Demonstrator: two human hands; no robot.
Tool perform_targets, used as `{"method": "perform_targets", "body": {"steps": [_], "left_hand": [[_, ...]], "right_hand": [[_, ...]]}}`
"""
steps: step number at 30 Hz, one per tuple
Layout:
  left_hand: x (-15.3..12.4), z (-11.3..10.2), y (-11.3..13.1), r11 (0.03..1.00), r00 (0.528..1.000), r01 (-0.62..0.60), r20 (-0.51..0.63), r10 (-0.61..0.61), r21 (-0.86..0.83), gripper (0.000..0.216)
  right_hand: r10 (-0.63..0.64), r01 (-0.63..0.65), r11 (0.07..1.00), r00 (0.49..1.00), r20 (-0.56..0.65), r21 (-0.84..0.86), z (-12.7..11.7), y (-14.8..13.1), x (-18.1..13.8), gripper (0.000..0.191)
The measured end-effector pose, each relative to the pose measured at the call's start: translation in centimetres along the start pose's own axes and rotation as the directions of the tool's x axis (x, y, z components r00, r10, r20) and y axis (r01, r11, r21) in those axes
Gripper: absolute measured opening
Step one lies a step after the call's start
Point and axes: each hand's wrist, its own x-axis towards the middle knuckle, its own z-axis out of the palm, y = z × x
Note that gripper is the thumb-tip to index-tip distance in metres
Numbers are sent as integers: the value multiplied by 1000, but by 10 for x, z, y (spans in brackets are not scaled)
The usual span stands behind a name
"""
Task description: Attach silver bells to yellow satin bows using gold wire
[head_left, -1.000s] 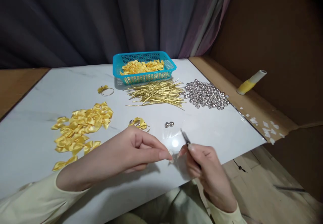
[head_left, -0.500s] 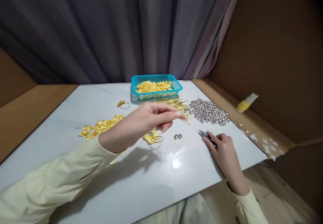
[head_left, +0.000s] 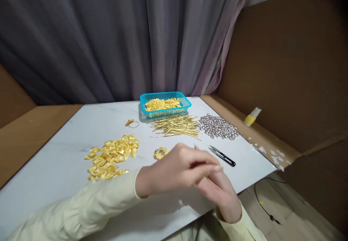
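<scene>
Over the near part of the table, my left hand (head_left: 181,168) reaches across my right hand (head_left: 221,188), and the two overlap. The left fingers are bent and pressed together above the right palm; what they hold, if anything, is hidden. Most of the right fingers are behind the left hand, with one fingertip showing past it. Black-handled thread snips (head_left: 222,156) lie on the table just beyond my right hand. Close to my left wrist is a yellow ribbon piece with silver beads (head_left: 161,153), partly covered by the hand.
Gold wire ties (head_left: 175,125) lie before a blue basket (head_left: 165,115) of yellow pieces. Silver beads (head_left: 219,127) are heaped to their right, yellow ribbon bows (head_left: 114,154) at left. A beaded bow with a wire loop (head_left: 132,123) lies farther back. A yellow-and-white tube (head_left: 252,117) stands on the right ledge.
My right hand has let go of the snips, now on the table, and moved left. My left hand has come down and right to meet it. The two loose beads are out of sight.
</scene>
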Motion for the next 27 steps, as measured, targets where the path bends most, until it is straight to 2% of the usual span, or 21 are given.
{"method": "perform_targets", "body": {"steps": [1,2,3,5,9,12,15,16,17,19,20,21,23,25,27], "left_hand": [[-6,6,-3,964,979,-199,3,201,176,19],[-13,11,-7,876,930,-353,27,366,329,24],[-18,16,-11,837,908,-401,39,418,372,29],[-26,26,-18,788,888,-439,72,455,431,36],[-34,41,-25,562,806,-531,173,566,635,30],[-37,46,-25,540,791,-553,196,579,635,26],[-43,39,-23,581,805,-545,182,565,605,20],[-47,34,-24,595,821,-521,170,544,612,22],[-51,28,-26,615,857,-467,153,493,635,28],[-62,10,-35,658,948,-297,134,288,692,30],[-68,-1,-42,644,988,-148,77,137,750,30],[-75,-13,-49,617,1000,31,-22,-23,786,28],[-92,-42,-63,561,974,219,-142,-178,799,28],[-116,-70,-72,509,929,358,-242,-281,783,33],[-143,-92,-73,473,874,468,-310,-375,747,35]], "right_hand": [[-9,9,1000,1000,-11,23,-2,-3,1,22],[-20,21,998,1000,-22,51,-4,-5,1,19],[-35,38,996,999,-36,78,-7,-6,0,17],[-77,84,989,995,-59,122,-11,-8,-2,17],[-101,107,985,994,-50,134,-11,-9,-6,18],[-94,97,991,995,-43,96,-11,-11,-10,19],[-126,130,990,989,-71,55,-16,-19,-16,16],[-144,148,988,986,-84,42,-19,-23,-19,13],[-160,163,986,982,-97,28,-22,-28,-23,12],[-202,205,979,972,-119,9,-29,-38,-32,14],[-230,230,973,964,-136,-16,-32,-43,-38,18],[-291,276,955,940,-176,-107,-35,-47,-43,22],[-407,339,903,873,-269,-266,-41,-53,-52,21],[-467,330,860,816,-341,-389,-46,-54,-58,16],[-469,258,826,809,-355,-501,-52,-52,-59,16]]}}
